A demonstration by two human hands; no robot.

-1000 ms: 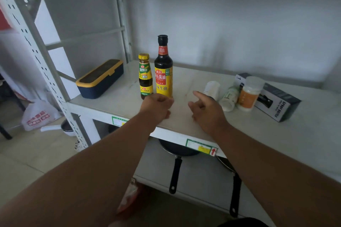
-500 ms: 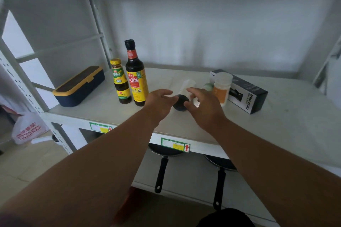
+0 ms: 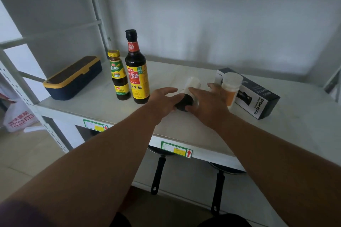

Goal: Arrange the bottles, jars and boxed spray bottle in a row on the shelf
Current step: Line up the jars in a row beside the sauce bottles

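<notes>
I note the shelf (image 3: 184,129) has a smooth, pale surface with a dull sheen — its frame looks like painted metal. The soy sauce bottle (image 3: 137,72) is glossy dark glass with a slick paper label. The spray bottle box (image 3: 258,96) reads as matt printed card; the white-capped jar (image 3: 231,86) looks like plastic — semi-translucent.

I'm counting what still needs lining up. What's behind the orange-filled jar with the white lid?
Behind the orange-filled jar with the white lid lies the black boxed spray bottle, flat on the white shelf. The jar hides part of the box; anything else there is covered.
</notes>
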